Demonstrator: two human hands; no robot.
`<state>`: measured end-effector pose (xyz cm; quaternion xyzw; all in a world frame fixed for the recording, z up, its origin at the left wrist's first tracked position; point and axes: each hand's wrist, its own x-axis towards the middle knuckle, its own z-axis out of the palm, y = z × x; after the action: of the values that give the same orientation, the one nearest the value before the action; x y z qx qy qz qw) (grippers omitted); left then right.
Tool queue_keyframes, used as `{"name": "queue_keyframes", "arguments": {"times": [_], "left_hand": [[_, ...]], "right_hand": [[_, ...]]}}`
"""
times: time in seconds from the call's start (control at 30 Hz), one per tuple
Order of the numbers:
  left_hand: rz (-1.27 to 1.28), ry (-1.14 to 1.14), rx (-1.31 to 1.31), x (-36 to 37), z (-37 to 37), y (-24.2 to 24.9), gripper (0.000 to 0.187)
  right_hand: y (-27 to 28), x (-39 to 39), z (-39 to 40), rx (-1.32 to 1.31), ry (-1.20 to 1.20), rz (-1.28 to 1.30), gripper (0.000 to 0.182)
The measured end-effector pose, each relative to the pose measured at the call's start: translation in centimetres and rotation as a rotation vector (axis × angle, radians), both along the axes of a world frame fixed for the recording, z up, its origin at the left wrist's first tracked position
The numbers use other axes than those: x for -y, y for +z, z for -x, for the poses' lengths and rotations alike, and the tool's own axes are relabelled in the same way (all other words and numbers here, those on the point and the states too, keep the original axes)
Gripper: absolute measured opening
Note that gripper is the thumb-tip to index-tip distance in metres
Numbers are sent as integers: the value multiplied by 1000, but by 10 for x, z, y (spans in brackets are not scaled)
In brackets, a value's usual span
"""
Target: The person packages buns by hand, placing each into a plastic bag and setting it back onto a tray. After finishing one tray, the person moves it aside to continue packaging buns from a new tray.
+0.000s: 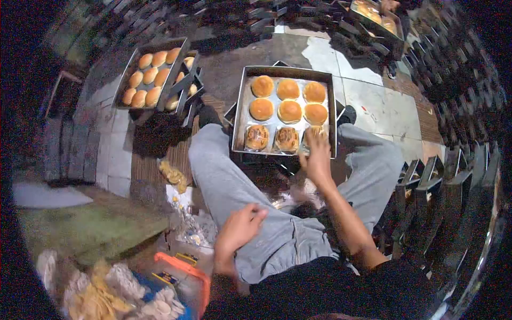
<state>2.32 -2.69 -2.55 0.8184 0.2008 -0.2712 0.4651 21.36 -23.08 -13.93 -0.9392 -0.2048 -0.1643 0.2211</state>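
A dark square baking tray (335,101) lies in front of me between my knees, holding several round golden buns (289,111) in rows. In the row closest to me, the buns are in clear printed wrappers, such as the middle wrapped bun (286,139). My right hand (318,159) reaches over the near right corner, its fingers closed around the wrapped bun (314,133) there and covering part of it. Over my thigh, my left hand (241,228) is loosely curled, with nothing visible in it.
At the left, another tray of buns (151,74) sits on stacked trays. A further tray (376,21) with buns is at the far right. Dark trays (426,181) stand stacked along the right side. Crumpled bags (101,298) and an orange-rimmed container (186,266) lie at lower left.
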Motion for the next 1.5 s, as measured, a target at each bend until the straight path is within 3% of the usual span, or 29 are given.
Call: {"name": "queue_keyframes", "arguments": {"times": [0.07,0.1,0.13,0.2,0.23,0.27,0.33,0.43,0.47,0.5,0.57,0.63,0.73,0.8,0.83,0.9,0.93,1.0,1.03,1.1,1.13,1.17,1.23,1.27,1.3,1.37,1.43,1.5], "left_hand": [[78,60,380,12,-22,-18,32],[84,62,617,19,-33,-42,29],[98,58,616,26,-44,-64,29],[-473,-70,878,37,-62,-95,21],[-456,-70,875,37,-65,-103,21],[-317,-150,707,38,-67,-107,19],[-59,-177,487,41,-64,-116,20],[18,-141,511,33,-57,-110,20],[-6,-110,550,28,-56,-118,22],[-6,-115,530,27,-58,-110,22],[203,138,369,23,-64,-94,26],[185,137,400,24,-63,-98,27],[241,-51,217,36,-55,-91,28],[110,-106,539,56,-43,-90,26],[100,-108,542,56,-46,-92,26],[-28,-262,424,48,-47,-94,27],[-172,-294,601,42,-56,-86,14],[-263,-355,670,26,-75,-63,17],[-346,-405,731,22,-83,-51,21],[-338,-432,788,23,-92,-30,24],[-337,-485,828,24,-96,-25,30],[-337,-540,869,23,-99,-18,35],[-404,-563,849,27,-97,-3,46],[-343,-555,889,35,-96,12,47],[-278,-552,929,39,-97,22,49],[-252,-543,947,40,-101,21,59],[23,250,941,42,-113,-7,65],[880,636,427,31,-126,-37,64]], "right_hand": [[25,3,43,-452,138,-111,29],[12,10,63,-615,180,-28,29],[16,14,88,-632,237,2,28],[8,25,127,-684,204,126,31],[9,26,137,-756,155,162,32],[7,26,138,-764,144,174,32],[2,30,135,-622,194,185,36],[-14,30,131,-466,223,193,28],[8,22,125,-406,218,173,25],[7,25,130,-425,216,167,25],[6,30,134,-598,216,113,35],[12,33,136,-735,156,7,31],[8,47,137,-813,364,-76,34],[46,44,104,-562,391,-256,35],[65,46,89,-606,289,-188,38],[94,52,60,-632,356,-260,31],[109,51,55,-625,358,-269,31],[131,44,47,-1025,341,-95,34],[125,44,50,-1014,347,-104,34],[101,41,64,-636,613,-443,42],[93,41,67,-827,627,-343,58],[95,38,67,-820,637,-344,58],[101,28,64,-498,620,-165,69],[88,27,59,-566,650,-111,86],[81,19,54,-560,651,-111,86],[73,1,45,-545,631,-441,82],[85,-22,41,-516,622,-335,89],[86,-66,57,-664,538,-817,79]]}}
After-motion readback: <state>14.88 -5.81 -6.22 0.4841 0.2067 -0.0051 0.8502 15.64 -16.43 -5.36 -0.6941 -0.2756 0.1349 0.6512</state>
